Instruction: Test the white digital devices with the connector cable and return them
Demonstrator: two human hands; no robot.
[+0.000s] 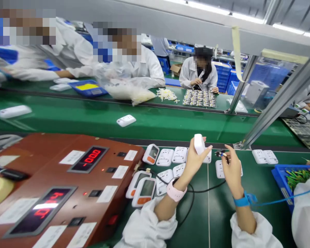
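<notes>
My left hand is closed around a white plastic device, held on edge above the bench; its front is turned away from me. To its right, my right hand pinches the dark end of a cable, a short gap from the device. The black cable loops over the bench behind my left wrist. Under and around my hands lie several white devices with their backs up, such as this one. Nearby, three monitors show grey screens and orange buttons, among them this monitor.
A brown test box with red digits fills the left. Beyond a rail runs a green conveyor bearing white devices. A metal post slants at right, above a blue bin of green-yellow parts near a co-worker's arm.
</notes>
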